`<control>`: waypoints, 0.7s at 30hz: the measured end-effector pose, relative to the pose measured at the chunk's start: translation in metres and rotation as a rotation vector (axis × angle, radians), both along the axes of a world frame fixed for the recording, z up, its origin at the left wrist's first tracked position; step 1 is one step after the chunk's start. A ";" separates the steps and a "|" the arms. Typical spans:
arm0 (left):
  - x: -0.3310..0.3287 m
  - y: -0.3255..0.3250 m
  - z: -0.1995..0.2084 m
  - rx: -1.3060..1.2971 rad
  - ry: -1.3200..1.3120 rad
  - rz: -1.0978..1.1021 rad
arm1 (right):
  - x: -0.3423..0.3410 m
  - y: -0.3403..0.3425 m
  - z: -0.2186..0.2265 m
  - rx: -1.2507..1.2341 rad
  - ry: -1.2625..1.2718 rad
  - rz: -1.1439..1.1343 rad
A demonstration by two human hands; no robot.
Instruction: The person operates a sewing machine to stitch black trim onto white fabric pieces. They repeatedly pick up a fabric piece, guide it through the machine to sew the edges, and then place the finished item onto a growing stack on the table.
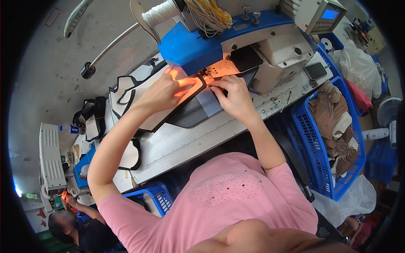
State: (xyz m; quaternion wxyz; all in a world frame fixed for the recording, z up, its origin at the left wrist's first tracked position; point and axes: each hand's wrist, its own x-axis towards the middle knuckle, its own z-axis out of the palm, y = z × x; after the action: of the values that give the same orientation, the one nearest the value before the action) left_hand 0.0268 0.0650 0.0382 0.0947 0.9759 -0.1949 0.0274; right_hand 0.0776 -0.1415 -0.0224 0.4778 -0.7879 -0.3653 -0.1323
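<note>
Two hands steady a black-edged white panel (158,117) below the blue machine head (190,48): left hand (163,90), fingers spread; right hand (235,95), grip unclear. Edge-stitching seems in hand, probably next needing even guiding.

1. One left hand (163,90), one right hand (236,96)
2. Black-edged white panels (154,120), too overlapped to count
3. One white thread spool (160,13)
4. Two silver knobs (256,17)
5. One lit blue screen (330,14)
6. At least two blue baskets (348,183)
</note>
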 end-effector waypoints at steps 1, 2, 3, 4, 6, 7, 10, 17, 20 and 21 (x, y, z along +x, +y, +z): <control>0.002 0.002 0.000 0.039 -0.001 -0.006 | 0.000 -0.001 0.000 0.005 0.006 0.002; 0.003 0.002 0.002 -0.009 -0.034 -0.051 | 0.001 -0.001 -0.001 0.010 0.013 0.005; 0.005 0.003 0.000 -0.008 -0.031 -0.054 | 0.001 -0.002 -0.001 0.008 0.014 0.004; 0.006 0.005 -0.001 -0.005 -0.028 -0.054 | 0.001 -0.002 -0.001 0.007 0.017 0.005; 0.009 0.009 -0.002 0.015 -0.032 -0.068 | 0.000 -0.003 0.000 -0.007 0.017 0.006; 0.011 0.012 -0.002 0.030 -0.038 -0.084 | 0.000 -0.004 0.001 -0.021 0.014 0.006; 0.008 0.010 -0.001 0.097 -0.017 -0.024 | 0.000 -0.004 0.002 -0.019 0.023 0.010; -0.007 -0.018 -0.003 -0.025 0.116 0.298 | -0.001 -0.004 0.002 -0.003 0.021 0.018; -0.009 -0.033 0.002 -0.060 0.209 0.366 | 0.000 -0.004 0.001 -0.011 0.026 0.003; -0.009 -0.037 0.004 -0.074 0.229 0.386 | 0.001 -0.004 0.000 -0.009 0.031 0.010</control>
State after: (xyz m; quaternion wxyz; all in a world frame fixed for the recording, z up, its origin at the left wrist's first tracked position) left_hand 0.0181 0.0278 0.0419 0.1450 0.9877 0.0086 -0.0587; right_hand 0.0782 -0.1455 -0.0219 0.4807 -0.7900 -0.3624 -0.1159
